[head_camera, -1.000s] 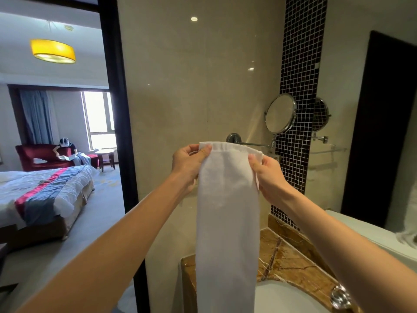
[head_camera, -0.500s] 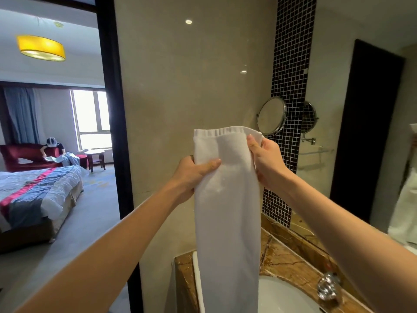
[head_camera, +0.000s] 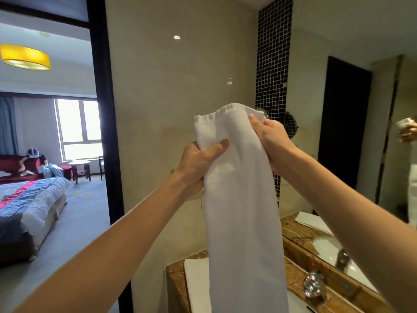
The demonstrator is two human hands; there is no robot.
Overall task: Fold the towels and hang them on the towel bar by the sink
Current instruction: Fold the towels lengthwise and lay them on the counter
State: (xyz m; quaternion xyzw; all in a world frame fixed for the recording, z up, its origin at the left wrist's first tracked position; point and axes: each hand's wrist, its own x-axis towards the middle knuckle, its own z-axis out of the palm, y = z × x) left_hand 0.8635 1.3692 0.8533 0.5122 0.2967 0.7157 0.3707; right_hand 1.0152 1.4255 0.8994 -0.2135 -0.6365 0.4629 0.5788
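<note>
Now clutching folded towel (head_camera: 239,199) in left grip (head_camera: 198,161) and right grip (head_camera: 270,141); bunched top, could hang crooked.

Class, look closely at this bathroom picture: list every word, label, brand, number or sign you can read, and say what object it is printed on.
None: no legible text appears anywhere in the picture.
The white towel, held by the left hand and the right hand, shows only a woven band at its top edge, no label.
The flat white item on the counter by the mirror looks blank; any print is too small to read.
</note>
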